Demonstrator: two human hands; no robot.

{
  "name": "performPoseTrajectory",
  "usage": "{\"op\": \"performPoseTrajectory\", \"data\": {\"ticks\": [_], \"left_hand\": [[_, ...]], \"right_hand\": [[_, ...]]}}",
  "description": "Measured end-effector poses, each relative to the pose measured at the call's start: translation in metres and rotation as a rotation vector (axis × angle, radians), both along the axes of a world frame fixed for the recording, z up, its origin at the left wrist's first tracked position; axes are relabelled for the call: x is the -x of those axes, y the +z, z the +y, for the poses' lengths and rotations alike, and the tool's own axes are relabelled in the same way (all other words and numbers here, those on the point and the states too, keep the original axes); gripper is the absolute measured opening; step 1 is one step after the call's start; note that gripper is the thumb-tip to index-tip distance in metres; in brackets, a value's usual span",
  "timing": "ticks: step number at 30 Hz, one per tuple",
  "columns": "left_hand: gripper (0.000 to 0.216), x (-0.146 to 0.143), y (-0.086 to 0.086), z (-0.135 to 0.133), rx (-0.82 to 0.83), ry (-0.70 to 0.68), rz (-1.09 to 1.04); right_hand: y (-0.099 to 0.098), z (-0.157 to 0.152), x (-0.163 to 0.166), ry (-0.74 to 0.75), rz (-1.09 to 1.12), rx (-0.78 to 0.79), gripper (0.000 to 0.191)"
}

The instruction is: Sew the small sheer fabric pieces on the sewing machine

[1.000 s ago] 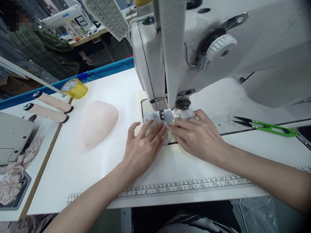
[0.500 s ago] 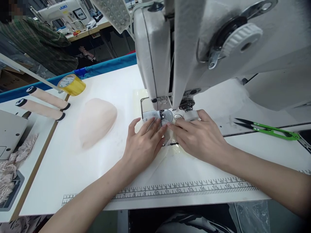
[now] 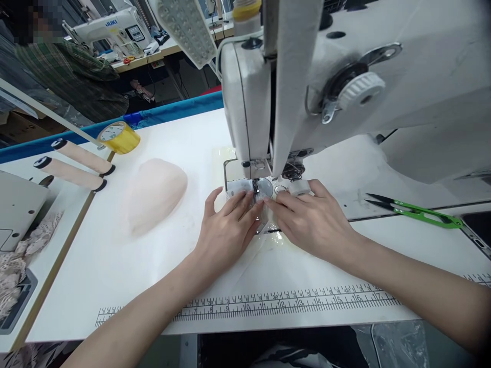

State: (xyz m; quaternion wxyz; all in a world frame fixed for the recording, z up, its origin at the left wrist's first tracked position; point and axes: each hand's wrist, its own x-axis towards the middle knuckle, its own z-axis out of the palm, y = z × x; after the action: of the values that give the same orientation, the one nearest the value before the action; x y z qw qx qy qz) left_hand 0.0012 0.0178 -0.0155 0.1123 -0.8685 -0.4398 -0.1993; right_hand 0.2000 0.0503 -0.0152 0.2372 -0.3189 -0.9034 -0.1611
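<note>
At the presser foot (image 3: 255, 186) of a white sewing machine (image 3: 247, 107), both my hands meet over a thin, sheer white fabric strip (image 3: 253, 258). My left hand (image 3: 226, 227) presses it down left of the needle, its little finger lifted away and its thumb tucked beside the strip. From the right, my right hand (image 3: 312, 220) pinches the strip's edge with its fingertips, close to the left index finger. Part of the strip is hidden under the fingers. A beige moulded bra cup (image 3: 159, 197) lies on the white table (image 3: 184, 301), left of my hands.
Green thread snips (image 3: 425, 210) lie at the right. Yellow tape (image 3: 119, 137) and two beige thread spools (image 3: 71, 174) are at the left. A printed ruler (image 3: 282, 304) runs along the front edge. A person in a plaid shirt (image 3: 72, 76) is beyond, near another sewing machine (image 3: 118, 33).
The camera view has shifted slightly, so the machine head appears lower and farther back. My hands keep nearly the same place and hold at the presser foot.
</note>
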Motion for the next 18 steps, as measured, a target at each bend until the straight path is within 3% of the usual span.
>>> {"op": "performPoseTrajectory", "data": {"ticks": [13,18], "left_hand": [[0.032,0.001,-0.001,0.006,0.004,0.015,-0.020],[0.021,0.003,0.013,-0.006,0.069,-0.043,-0.092]], "right_hand": [[-0.002,0.005,0.002,-0.005,0.002,-0.034,0.023],[0.001,0.005,-0.004,0.127,0.020,-0.061,0.023]]}}
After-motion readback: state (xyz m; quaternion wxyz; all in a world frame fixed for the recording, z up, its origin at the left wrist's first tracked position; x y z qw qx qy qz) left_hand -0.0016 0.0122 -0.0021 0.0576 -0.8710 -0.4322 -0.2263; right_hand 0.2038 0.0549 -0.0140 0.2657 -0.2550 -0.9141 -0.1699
